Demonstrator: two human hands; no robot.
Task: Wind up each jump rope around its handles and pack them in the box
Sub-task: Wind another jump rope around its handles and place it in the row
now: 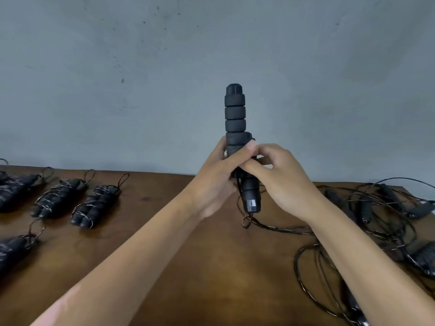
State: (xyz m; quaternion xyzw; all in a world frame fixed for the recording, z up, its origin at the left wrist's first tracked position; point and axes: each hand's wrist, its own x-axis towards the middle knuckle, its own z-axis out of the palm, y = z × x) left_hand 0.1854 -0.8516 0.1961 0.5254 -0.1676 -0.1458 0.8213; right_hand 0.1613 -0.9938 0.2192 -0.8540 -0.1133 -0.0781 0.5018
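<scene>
Two black foam jump rope handles (235, 114) are held together upright above the wooden table (193, 255). My left hand (215, 182) grips them from the left, thumb across the front. My right hand (280, 177) closes on them from the right, fingers curled at the same height. A thin dark cord (277, 228) hangs from the lower handle end and trails right across the table. No box is in view.
Several wound rope bundles (96, 203) lie in rows on the table's left side. A tangle of loose ropes and handles (386, 215) covers the right side, with cord loops (315, 278) near the front right. A grey wall stands behind the table.
</scene>
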